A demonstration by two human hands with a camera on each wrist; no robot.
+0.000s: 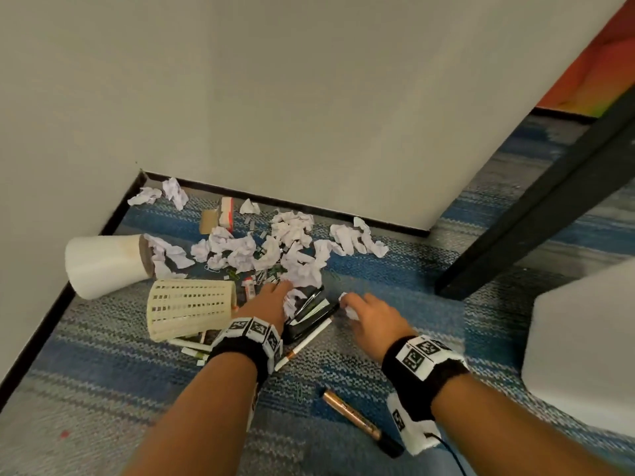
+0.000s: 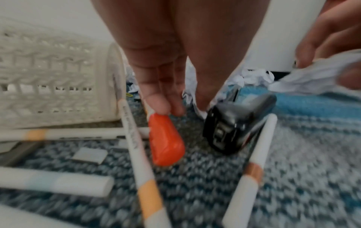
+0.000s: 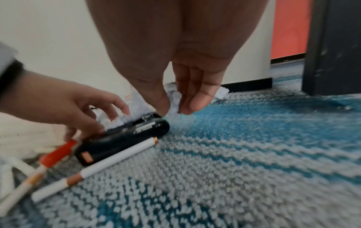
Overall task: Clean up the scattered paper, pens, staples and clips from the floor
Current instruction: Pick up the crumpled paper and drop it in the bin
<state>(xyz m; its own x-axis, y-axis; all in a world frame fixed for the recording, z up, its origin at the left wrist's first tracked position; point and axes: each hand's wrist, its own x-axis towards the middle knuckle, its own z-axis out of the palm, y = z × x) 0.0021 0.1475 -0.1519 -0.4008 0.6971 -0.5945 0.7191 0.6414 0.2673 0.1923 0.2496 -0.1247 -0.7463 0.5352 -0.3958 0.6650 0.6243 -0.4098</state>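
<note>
Even indoor light, soft shadows; head view bends at edges; both wrist views motion-blurred, near skin unfocused.

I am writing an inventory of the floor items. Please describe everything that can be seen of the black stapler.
The black stapler looks like glossy plastic with shiny metal parts showing at its front, and an orange mark on its rear end. It lies flat on the blue-grey carpet, between the two hands. A white pen lies along its side, touching it. Crumpled paper rests against its front part. The left hand reaches down beside it, fingers at the paper; whether they touch the stapler is unclear.
</note>
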